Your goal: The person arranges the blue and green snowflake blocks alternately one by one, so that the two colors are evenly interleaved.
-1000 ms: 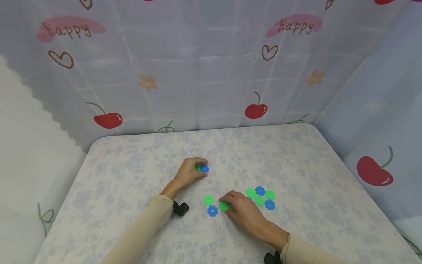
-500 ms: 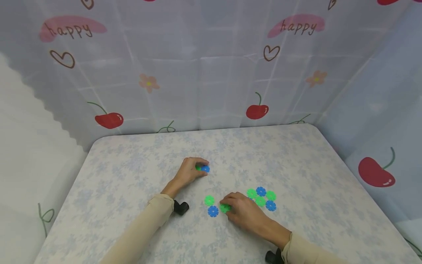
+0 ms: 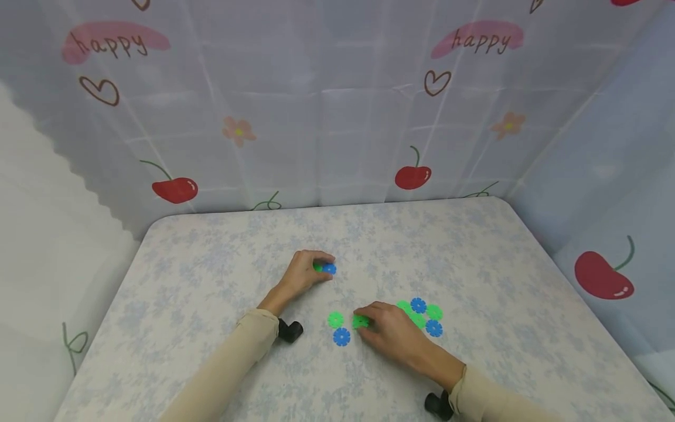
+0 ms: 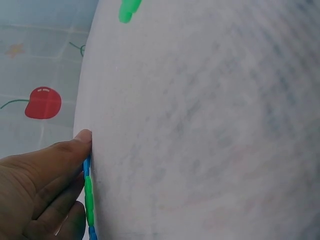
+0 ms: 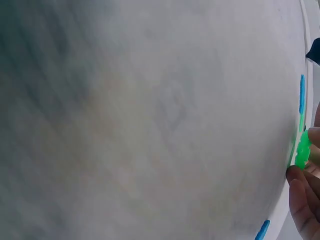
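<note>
In the head view my left hand (image 3: 300, 275) lies at the middle of the table, its thumb and fingers holding the edges of a green notched disc (image 3: 318, 267) and a blue notched disc (image 3: 329, 268). The left wrist view shows these discs edge-on in a row (image 4: 89, 200), partly hidden by the fingers. Nearer the body, my right hand (image 3: 398, 337) pinches another green notched disc (image 3: 360, 322). That disc is tilted between thumb and fingers in the right wrist view. Just left of it lie a loose green disc (image 3: 335, 319) and a blue disc (image 3: 341, 337).
Right of the right hand lies a cluster of several flat discs, among them a blue one (image 3: 418, 305) and a green one (image 3: 435, 312); the hand covers part of it. A pale patterned cloth covers the table (image 3: 211, 246). A printed curtain (image 3: 316, 117) hangs behind.
My right hand has shifted slightly toward the table's far side with the green disc, now covering more of the cluster. The left hand stays in place on its discs.
</note>
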`<state>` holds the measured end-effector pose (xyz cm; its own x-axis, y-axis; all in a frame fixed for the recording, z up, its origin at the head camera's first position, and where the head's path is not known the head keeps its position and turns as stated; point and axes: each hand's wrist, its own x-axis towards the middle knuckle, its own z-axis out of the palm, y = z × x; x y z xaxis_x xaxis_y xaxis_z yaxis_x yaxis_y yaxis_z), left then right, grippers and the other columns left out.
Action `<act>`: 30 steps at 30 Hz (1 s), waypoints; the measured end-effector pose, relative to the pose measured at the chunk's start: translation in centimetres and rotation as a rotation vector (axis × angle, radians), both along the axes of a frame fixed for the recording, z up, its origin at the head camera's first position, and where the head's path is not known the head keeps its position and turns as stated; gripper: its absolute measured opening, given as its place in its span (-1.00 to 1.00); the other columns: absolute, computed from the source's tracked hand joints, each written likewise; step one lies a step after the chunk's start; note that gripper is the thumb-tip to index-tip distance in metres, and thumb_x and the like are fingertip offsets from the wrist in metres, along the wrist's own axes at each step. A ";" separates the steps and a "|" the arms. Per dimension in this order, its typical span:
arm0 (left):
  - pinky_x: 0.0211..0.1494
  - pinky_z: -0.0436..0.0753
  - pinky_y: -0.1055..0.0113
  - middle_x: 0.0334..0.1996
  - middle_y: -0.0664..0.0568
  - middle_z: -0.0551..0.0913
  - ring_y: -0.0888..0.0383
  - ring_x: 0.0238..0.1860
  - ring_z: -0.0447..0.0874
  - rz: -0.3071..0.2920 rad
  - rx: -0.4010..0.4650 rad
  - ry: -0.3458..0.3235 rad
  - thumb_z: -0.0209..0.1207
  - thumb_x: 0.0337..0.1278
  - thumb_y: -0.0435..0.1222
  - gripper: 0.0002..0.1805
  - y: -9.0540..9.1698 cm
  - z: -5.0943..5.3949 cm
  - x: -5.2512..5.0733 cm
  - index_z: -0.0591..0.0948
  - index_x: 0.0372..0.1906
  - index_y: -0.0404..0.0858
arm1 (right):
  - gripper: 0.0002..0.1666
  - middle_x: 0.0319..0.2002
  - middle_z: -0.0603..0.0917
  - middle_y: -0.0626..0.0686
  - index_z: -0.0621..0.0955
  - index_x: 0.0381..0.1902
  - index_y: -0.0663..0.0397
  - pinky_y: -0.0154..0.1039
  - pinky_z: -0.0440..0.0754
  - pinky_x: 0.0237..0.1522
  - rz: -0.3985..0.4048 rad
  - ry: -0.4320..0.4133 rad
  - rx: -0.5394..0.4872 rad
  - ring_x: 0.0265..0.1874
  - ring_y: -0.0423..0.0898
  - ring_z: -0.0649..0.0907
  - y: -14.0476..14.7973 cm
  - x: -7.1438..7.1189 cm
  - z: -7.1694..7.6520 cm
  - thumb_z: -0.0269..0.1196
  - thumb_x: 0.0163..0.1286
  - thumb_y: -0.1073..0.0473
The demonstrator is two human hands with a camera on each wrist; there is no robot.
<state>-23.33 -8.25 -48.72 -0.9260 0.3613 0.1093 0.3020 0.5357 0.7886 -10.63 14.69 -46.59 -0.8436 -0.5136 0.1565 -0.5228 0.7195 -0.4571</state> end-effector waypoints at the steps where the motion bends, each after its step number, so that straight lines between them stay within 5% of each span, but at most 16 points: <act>1: 0.14 0.60 0.16 -0.05 -0.02 0.73 0.04 0.05 0.66 0.000 0.001 0.001 0.48 -0.09 -0.40 -0.61 0.0 0.0 0.0 0.74 -0.05 -0.27 | -0.77 -0.18 0.71 -0.03 0.75 -0.12 0.08 -0.27 0.68 -0.23 0.007 0.002 -0.006 -0.24 -0.16 0.69 0.0 -0.1 0.0 0.41 0.25 0.19; 14: 0.14 0.60 0.13 -0.06 -0.04 0.73 0.01 0.05 0.66 -0.001 0.001 0.020 0.49 -0.10 -0.40 -0.62 0.0 -0.2 0.0 0.74 -0.06 -0.29 | -0.81 -0.16 0.72 -0.05 0.77 -0.20 0.00 -0.21 0.68 -0.14 0.025 0.018 0.041 -0.14 -0.13 0.67 0.0 -0.4 -0.1 0.45 0.20 0.16; 30: 0.13 0.61 0.14 -0.04 -0.06 0.73 0.02 0.05 0.66 -0.004 0.006 0.008 0.47 -0.07 -0.42 -0.61 0.1 0.0 0.1 0.73 -0.04 -0.31 | -0.83 -0.17 0.73 -0.06 0.77 -0.19 0.02 -0.33 0.60 -0.34 -0.133 -0.164 -0.252 -0.39 -0.24 0.60 -0.6 -3.3 -1.0 0.40 0.23 0.25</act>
